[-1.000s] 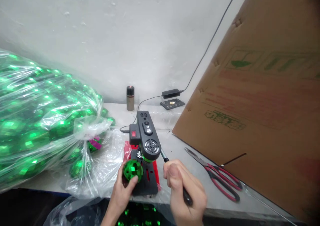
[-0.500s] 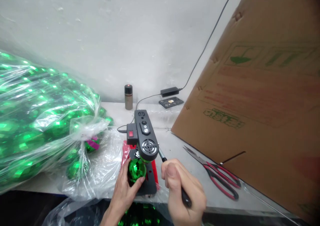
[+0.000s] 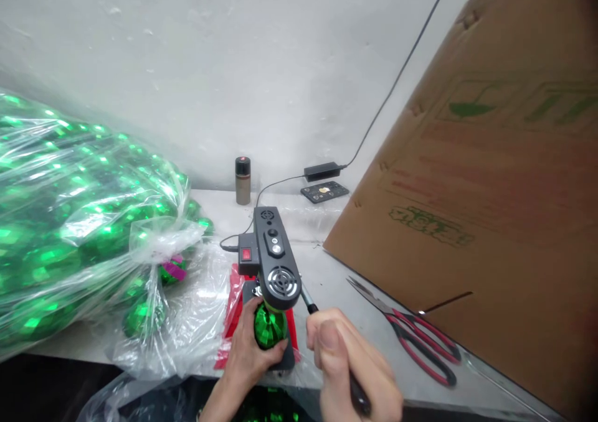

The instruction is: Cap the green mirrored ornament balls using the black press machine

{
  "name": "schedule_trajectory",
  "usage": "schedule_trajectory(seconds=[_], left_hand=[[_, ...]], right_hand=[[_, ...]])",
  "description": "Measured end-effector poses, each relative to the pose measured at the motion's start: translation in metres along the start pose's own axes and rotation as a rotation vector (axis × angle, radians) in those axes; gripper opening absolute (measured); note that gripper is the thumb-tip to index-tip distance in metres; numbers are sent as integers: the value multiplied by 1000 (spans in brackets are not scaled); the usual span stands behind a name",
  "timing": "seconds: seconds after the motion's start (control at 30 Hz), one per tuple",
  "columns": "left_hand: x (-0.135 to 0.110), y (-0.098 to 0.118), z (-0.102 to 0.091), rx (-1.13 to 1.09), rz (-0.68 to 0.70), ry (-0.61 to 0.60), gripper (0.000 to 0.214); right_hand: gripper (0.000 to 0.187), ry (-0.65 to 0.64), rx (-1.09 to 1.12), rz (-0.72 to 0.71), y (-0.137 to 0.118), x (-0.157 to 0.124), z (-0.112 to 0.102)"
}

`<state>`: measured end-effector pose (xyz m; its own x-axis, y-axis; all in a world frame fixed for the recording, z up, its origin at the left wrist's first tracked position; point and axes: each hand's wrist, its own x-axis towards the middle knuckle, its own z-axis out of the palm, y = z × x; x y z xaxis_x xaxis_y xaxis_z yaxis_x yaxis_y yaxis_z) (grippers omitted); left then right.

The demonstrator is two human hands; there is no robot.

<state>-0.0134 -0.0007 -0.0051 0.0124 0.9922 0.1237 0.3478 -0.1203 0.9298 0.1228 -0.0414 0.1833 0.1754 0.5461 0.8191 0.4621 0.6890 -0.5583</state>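
A shiny green faceted ball point(image 3: 270, 330) is gripped in my left hand point(image 3: 250, 347), thumb at its lower right and fingers round its left side. The ball sits right under the round front end of a black press-like machine point(image 3: 279, 254). My right hand point(image 3: 352, 369) is wrapped round the black handle point(image 3: 359, 397) of a metal lever on the machine's right side. A small box with a red switch point(image 3: 246, 254) is fixed to the machine's left. Red plastic point(image 3: 233, 310) lies beneath the machine's base.
Left, a big clear bag of green balls point(image 3: 84, 223) fills the bench. Red-and-black scissors point(image 3: 411, 332) lie right, beside a large cardboard box point(image 3: 467, 192). Behind stand a small bottle point(image 3: 243, 182), a phone point(image 3: 324, 192) and a power adapter point(image 3: 322, 171). More green balls point(image 3: 268, 403) show below the edge.
The ball has turned in my left hand and sits slightly further right and lower. My right hand, still on the lever handle, has shifted a little right and down. The view has moved slightly.
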Motion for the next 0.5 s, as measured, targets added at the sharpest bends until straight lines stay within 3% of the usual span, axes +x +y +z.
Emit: schedule_trajectory(seconds=[0.13, 0.37, 0.5], left_hand=[[-1, -4, 0, -62, -72, -55, 89], [0, -1, -1, -57, -66, -63, 87], [0, 0, 0, -61, -59, -59, 85]], right_hand=[[33, 35, -38, -13, 0, -3, 2], [37, 212, -136, 39, 0, -28, 19], [38, 235, -106, 103, 0, -35, 22]])
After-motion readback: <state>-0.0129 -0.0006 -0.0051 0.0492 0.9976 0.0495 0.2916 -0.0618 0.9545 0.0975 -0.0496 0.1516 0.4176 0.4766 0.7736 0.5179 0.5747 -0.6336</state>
